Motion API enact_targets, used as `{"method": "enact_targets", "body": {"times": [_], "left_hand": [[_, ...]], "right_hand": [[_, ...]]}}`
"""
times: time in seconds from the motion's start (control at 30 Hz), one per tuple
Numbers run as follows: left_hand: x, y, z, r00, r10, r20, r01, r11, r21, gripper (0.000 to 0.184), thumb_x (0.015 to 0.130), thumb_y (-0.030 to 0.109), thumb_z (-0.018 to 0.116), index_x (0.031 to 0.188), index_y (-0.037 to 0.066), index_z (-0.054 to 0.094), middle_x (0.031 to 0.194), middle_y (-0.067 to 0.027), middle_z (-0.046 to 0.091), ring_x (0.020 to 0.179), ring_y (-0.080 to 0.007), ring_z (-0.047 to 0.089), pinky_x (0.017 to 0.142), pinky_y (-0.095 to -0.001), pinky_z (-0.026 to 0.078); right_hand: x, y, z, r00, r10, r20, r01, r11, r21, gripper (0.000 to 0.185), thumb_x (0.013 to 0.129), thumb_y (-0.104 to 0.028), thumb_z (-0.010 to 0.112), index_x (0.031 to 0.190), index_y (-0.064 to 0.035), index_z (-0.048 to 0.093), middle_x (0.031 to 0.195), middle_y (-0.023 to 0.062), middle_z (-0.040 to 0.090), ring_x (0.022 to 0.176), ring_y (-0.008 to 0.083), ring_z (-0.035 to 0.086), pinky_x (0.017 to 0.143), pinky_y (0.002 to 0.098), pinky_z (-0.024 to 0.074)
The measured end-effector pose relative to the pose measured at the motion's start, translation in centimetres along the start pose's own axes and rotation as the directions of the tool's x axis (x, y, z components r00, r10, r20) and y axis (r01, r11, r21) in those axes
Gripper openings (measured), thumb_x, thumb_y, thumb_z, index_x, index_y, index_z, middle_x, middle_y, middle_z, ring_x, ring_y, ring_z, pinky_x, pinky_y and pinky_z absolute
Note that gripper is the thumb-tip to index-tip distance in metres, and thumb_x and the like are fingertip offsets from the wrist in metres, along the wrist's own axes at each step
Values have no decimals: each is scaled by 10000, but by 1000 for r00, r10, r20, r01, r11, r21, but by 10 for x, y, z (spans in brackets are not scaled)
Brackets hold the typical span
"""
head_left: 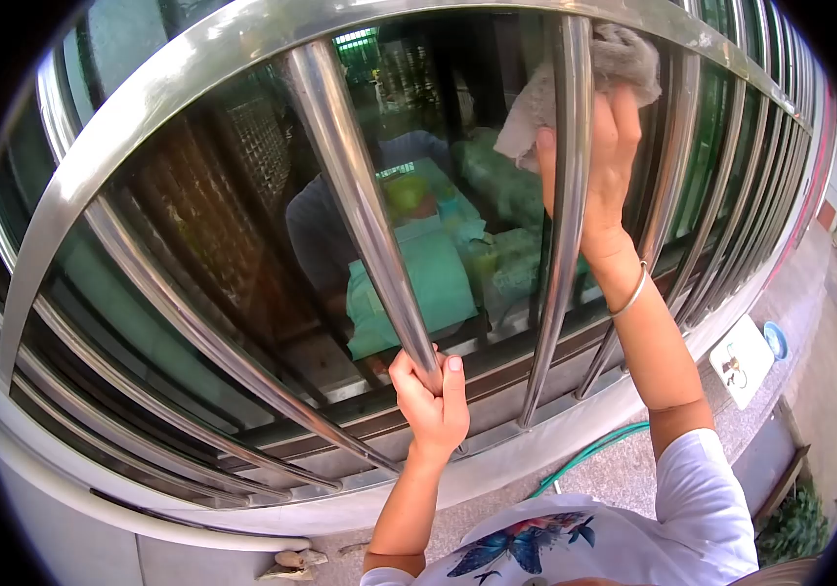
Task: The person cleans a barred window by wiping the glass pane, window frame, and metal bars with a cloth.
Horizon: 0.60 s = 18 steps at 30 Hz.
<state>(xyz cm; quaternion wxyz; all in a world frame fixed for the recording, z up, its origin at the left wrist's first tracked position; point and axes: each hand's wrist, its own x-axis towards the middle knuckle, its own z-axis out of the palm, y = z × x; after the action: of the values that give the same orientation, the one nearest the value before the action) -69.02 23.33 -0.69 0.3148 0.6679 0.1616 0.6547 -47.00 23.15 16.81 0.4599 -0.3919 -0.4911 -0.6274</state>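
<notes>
White T-shirt (584, 537), soft fabric with a butterfly print, cut off below. Left hand (430, 408): fingers closed around a shiny, round metal bar (364, 205). Right hand (606, 161): fingers holding a rumpled greyish cloth (536, 103) at smooth, reflective window glass (496, 59), partly hidden by another bar. Beyond, beside a round blue basin (776, 341), a white tray (746, 386) carries items too small to identify.
</notes>
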Motion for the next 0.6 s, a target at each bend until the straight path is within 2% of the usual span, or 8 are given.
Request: {"method": "enact_targets", "body": {"times": [0.03,0.1,0.17,0.2,0.23,0.27,0.47,0.6], "left_hand": [[-1,1,-1,1000,10,-1,-10,1000,-1,310,889,44,565,1122,-22,372,799,-34,476,645,-50,416,630,-199,383],[-1,0,0,999,-49,-2,49,998,-37,308,889,44,565,1122,-24,375,772,-24,477,632,-46,414,630,-200,380],[-2,-1,1,999,-30,-13,29,998,-62,294,890,47,564,1108,-19,378,749,-16,467,608,-45,404,618,-206,377],[-1,-1,1,1000,-12,-7,12,999,-48,295,890,45,562,1109,-19,376,747,-15,466,606,-47,403,623,-207,377],[-1,0,0,1000,3,0,-3,999,-32,295,890,42,560,1111,-19,374,745,-15,465,605,-49,401,627,-209,378],[-3,1,0,999,-45,8,45,997,-68,294,890,37,557,1112,-20,375,751,-15,462,615,-52,397,639,-213,379],[-3,6,1,999,-38,-6,38,999,-12,288,883,27,555,1107,-22,381,765,-17,461,659,-57,397,678,-222,389],[-3,9,3,999,-29,-29,30,998,50,293,873,18,561,1105,-23,387,758,-17,469,667,-64,408,698,-232,398]], "right_hand": [[-6,0,2,993,92,76,-102,984,144,452,808,-132,626,1226,9,533,1274,182,453,1214,378,368,1004,412,325],[12,-10,2,982,117,148,-100,988,-120,413,833,-136,607,1222,-9,549,1269,197,456,1194,376,404,998,413,338],[21,7,32,983,184,22,-185,983,24,433,783,-212,669,1177,-53,584,1390,137,410,1321,331,322,1010,455,317],[35,12,43,972,229,-48,-223,970,100,392,779,-232,676,1136,-79,619,1358,118,452,1293,317,373,984,436,347],[44,16,44,972,225,-65,-218,971,99,392,779,-232,676,1136,-79,619,1358,118,452,1293,317,373,984,436,347],[59,15,42,973,216,-78,-208,974,94,407,782,-239,674,1150,-77,608,1361,125,449,1295,322,371,991,439,340],[140,19,61,993,56,-105,-39,987,153,500,797,-277,665,1234,-67,544,1381,164,428,1306,353,358,1037,457,303],[172,1,74,982,-185,-40,189,956,225,563,807,-302,658,1290,-60,501,1393,190,414,1314,373,349,1068,469,279]]}}
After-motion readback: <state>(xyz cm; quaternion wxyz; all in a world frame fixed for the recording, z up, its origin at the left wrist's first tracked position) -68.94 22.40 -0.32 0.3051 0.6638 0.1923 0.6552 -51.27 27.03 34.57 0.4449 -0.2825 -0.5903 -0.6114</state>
